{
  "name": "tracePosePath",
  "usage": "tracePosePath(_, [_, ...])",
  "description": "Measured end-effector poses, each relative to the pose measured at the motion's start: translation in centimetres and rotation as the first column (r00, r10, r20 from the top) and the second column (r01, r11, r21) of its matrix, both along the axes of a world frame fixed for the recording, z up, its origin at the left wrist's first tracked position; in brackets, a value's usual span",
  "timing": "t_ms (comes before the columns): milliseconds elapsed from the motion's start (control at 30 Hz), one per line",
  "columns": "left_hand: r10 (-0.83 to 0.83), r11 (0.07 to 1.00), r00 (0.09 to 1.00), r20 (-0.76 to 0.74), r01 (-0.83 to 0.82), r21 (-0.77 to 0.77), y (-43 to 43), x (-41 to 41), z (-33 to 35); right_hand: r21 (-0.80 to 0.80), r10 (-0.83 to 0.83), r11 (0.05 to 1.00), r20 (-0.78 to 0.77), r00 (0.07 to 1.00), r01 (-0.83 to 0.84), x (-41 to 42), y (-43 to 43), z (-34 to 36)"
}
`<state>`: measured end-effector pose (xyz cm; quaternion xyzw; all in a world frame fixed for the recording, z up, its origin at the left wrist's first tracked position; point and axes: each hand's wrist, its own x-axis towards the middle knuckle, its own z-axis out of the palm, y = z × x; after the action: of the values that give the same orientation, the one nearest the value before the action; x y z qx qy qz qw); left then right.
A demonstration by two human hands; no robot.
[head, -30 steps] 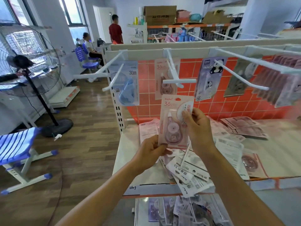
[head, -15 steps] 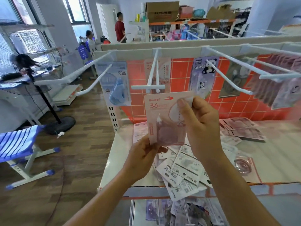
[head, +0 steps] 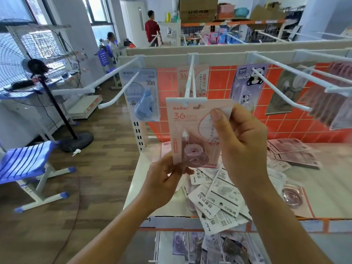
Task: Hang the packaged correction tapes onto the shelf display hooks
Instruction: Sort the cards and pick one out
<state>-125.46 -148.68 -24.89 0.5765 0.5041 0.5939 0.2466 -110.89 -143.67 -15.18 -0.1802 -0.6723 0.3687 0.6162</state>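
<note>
Pink pack [head: 190,130], pinched low by left hand [head: 163,180] and at top right by right hand [head: 242,141], held at hook [head: 187,100] tip. Judged next: lift slightly, align hole [head: 198,107], slide on.

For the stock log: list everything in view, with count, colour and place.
held pack: one, pink, top edge at the middle hook's tip
display hooks: several, white, along the shelf's top rail
hung packs: blue, pink, purple panda, grey singles; pinkish row far right
loose packs: many, white and pink, piled on the shelf
shelf: one, off-white, under the hooks
back panel: one, orange tiled
fan: one, black, left floor
stool: one, blue and white, near left
people: two, background
left hand: grips the held pack's bottom corner
right hand: pinches its upper part
</note>
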Motion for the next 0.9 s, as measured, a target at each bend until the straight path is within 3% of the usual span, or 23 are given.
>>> tracePosePath(400, [0.004, 1.000, 0.999, 0.045, -0.005, 0.020, 1.4, 0.1, -0.5, 0.011, -0.107, 0.994, 0.056, 0.993, 0.107, -0.7, 1.5, -0.1])
tracePosePath(667, [0.125, 0.990, 0.982, 0.141, -0.114, -0.079, 4.2, -0.1, -0.5, -0.240, -0.058, 0.968, 0.066, 0.996, 0.072, -2.7, 5.6, -3.3])
tracePosePath(900, [0.245, 0.966, 0.927, 0.282, -0.208, -0.156, 8.4, -0.8, 0.5, -0.349, -0.124, 0.922, 0.142, 0.982, 0.167, -5.2, 10.4, -4.8])
